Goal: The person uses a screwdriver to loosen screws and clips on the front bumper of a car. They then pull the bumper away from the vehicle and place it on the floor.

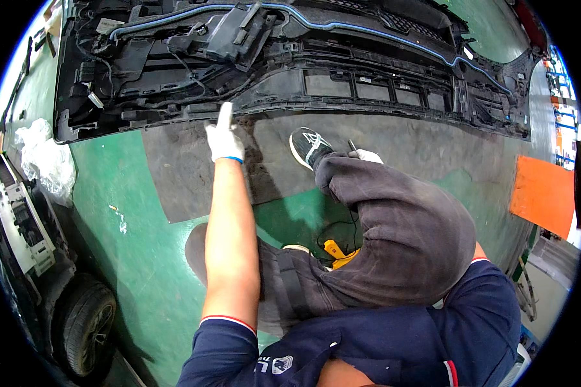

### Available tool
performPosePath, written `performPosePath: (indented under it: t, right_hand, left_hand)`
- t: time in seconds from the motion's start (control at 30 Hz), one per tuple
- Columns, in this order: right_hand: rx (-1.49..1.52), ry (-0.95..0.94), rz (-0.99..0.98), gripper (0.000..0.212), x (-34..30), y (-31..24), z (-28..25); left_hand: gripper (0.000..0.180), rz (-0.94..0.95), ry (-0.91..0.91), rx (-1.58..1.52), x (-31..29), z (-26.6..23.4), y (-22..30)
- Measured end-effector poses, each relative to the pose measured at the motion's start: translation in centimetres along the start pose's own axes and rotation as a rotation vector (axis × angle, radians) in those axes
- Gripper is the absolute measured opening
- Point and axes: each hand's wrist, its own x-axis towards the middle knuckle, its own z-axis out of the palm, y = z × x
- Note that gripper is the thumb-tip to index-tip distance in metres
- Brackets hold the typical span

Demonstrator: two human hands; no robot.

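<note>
Left hand [224, 142]: one finger outstretched, at black panel [290, 62]; hold unclear.
Right hand [369, 156]: half-hidden, beside slim tool [352, 145]; grip unclear.

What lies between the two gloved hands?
In the head view, a black shoe lies between the left hand and the partly hidden right hand; dark mat shows between left hand and shoe.

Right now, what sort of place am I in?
Probably a car repair workshop: a big black plastic panel with a blue tube along it lies ahead of you, a car wheel is at your left, and the floor is green.
</note>
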Motion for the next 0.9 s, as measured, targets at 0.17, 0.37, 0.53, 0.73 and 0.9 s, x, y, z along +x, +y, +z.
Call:
performPosePath:
  t: [0.17, 0.37, 0.53, 0.73, 0.9]
  right_hand:
    - [-0.047, -0.03, 0.012, 0.042, 0.1, -0.8, 0.1]
    - [-0.083, -0.094, 0.008, 0.042, 0.3, -1.9, 1.1]
    - [-0.118, -0.148, -0.011, 0.041, 0.7, -3.0, 1.5]
    - [-0.228, -0.199, -0.186, 0.041, 2.1, -5.7, 1.4]
    - [-0.383, -0.093, -0.654, 0.04, 4.5, -10.6, 1.5]
  left_hand:
    - [0.077, 0.034, 0.035, -0.175, 0.9, 0.7, -1.6]
    - [0.048, 0.044, -0.006, -0.241, 2.2, 0.3, -2.3]
    - [0.054, 0.036, 0.089, -0.177, 1.1, 1.2, -2.3]
    - [0.062, -0.136, 0.02, -0.142, -0.4, 3.3, -4.3]
    - [0.07, -0.053, 0.044, -0.077, -0.3, 4.5, -6.2]
